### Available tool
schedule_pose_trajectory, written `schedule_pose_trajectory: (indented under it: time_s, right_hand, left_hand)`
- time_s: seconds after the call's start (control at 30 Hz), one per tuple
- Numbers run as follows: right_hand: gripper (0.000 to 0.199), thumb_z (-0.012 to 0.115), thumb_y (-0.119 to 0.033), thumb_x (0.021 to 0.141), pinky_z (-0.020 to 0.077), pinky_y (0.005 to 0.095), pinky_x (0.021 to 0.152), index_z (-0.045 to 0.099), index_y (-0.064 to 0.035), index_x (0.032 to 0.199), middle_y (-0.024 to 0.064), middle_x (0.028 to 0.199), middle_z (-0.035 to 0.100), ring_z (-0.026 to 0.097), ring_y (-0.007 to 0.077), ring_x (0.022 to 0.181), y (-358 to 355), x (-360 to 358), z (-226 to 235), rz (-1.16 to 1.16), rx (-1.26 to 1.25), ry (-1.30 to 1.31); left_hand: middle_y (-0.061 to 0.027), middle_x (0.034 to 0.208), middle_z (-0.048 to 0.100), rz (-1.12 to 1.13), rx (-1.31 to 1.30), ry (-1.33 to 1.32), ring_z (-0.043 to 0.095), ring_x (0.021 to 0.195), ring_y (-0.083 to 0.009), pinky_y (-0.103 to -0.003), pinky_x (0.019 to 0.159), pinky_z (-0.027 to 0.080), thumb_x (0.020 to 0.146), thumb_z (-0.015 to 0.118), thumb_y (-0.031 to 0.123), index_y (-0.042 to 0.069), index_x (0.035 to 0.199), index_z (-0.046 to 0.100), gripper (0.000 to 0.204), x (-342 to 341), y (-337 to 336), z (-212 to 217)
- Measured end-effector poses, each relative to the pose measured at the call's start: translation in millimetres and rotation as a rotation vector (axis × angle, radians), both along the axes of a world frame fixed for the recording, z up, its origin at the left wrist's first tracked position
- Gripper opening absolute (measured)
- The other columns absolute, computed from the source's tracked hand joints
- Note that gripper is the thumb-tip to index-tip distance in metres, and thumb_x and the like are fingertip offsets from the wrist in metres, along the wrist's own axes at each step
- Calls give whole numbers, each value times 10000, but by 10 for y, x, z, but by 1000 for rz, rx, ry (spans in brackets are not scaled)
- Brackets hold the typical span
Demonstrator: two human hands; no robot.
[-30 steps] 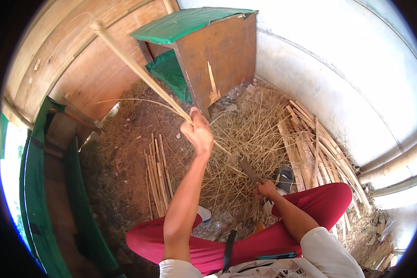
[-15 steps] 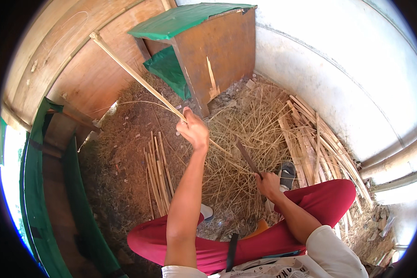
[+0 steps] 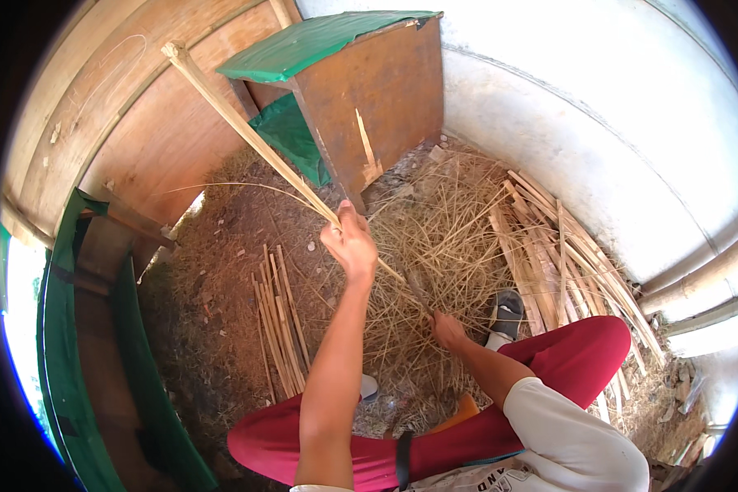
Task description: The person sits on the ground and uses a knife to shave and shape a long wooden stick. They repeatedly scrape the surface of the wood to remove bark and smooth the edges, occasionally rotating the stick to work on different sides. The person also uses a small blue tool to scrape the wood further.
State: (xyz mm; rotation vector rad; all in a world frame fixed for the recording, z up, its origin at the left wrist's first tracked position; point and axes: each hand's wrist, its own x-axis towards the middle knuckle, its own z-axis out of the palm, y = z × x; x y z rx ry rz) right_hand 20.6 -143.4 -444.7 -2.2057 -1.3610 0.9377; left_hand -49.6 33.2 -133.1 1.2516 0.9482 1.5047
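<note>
A long pale bamboo strip (image 3: 246,127) slants from the upper left down to the middle, and my left hand (image 3: 352,244) is closed around it. Its lower end comes out below the fist toward the right. My right hand (image 3: 448,331) grips the handle of a dark-bladed knife (image 3: 416,289). The blade lies close to the strip's lower end; whether they touch I cannot tell. A thin sliver (image 3: 250,184) curls off to the left of the strip. Beneath both hands lies a heap of bamboo shavings (image 3: 402,336).
Split bamboo slats (image 3: 541,254) are piled at the right along the white wall (image 3: 566,107). A small bundle of strips (image 3: 277,320) lies left of my left forearm. A wooden box with a green cover (image 3: 385,90) stands ahead. Green-edged shelving (image 3: 74,328) stands at the left.
My left hand has come slightly nearer and to the right with the strip. The right hand and knife have moved left, and the blade is now close to the strip's lower end.
</note>
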Motion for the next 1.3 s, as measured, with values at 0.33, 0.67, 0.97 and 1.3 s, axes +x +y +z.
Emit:
schedule_pose_trajectory:
  time_s: [0.33,0.67,0.97,1.3]
  right_hand:
    - [474,323,-366,1081,544,508,701,442,-16,1376,290,1024,639,658,430,875,11,-32,225,3,-281,227]
    - [569,299,-466,1069,494,571,791,485,6,1327,256,1037,655,633,426,953,-114,-16,241,-150,-313,68]
    - [482,382,-406,1068,564,470,710,466,-13,1334,235,1139,607,687,325,908,-171,349,345,-184,-569,785]
    - [373,564,-257,984,582,406,689,604,16,1235,258,1195,595,646,292,986,-7,420,812,257,-400,-209]
  left_hand:
    - [4,498,387,-45,26,-37,342,432,-82,-294,416,231,1007,512,217,60,582,409,465,12,14,-34]
    - [7,509,398,5,32,-22,352,443,-78,-293,424,242,1016,504,208,54,601,421,450,-136,18,-92]
    - [6,518,414,11,27,-23,377,456,-83,-299,436,263,1010,499,188,36,614,457,426,-144,50,-76]
    - [11,526,404,-49,11,-50,367,469,-76,-296,441,267,1006,476,178,46,610,431,420,-34,55,-41]
